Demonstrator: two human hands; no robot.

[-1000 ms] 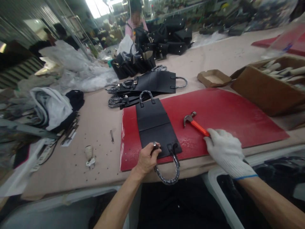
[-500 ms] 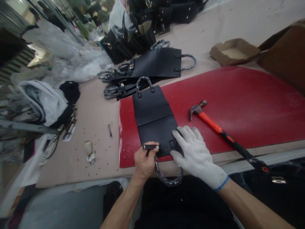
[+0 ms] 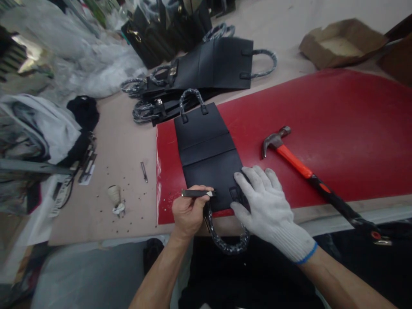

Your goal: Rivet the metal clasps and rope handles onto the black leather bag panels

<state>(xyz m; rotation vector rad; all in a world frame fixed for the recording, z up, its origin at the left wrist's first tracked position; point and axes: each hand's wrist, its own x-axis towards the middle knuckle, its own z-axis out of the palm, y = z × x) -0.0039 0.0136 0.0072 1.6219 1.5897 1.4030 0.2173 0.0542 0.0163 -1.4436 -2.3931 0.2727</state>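
My left hand (image 3: 189, 212), bare, pinches a slim dark metal punch (image 3: 195, 193). The punch lies nearly level, its forked tip just over the near part of a black leather bag panel (image 3: 206, 141). Spread across the panel's near right edge is my right hand (image 3: 265, 206) in a white knit glove, beside a handle tab (image 3: 234, 194). A plastic-wrapped handle (image 3: 227, 248) loops off the panel's near end between my wrists. Another wrapped handle (image 3: 192, 93) stands at its far end. To the right, a claw hammer (image 3: 296, 163) with an orange and black grip rests on a red mat (image 3: 337, 128).
Behind the panel lie stacked black bag panels (image 3: 219, 62) with wrapped handles. Finished-looking black bags (image 3: 170, 30) stand further back. A cardboard tray (image 3: 343, 43) is at the far right. On the left are a small metal rod (image 3: 143, 171) and a thread cone (image 3: 114, 195).
The view has shifted, moving the background. My left hand has drawn slightly away from the right hand, with the punch still in its fingers. My right hand stays on the panel.
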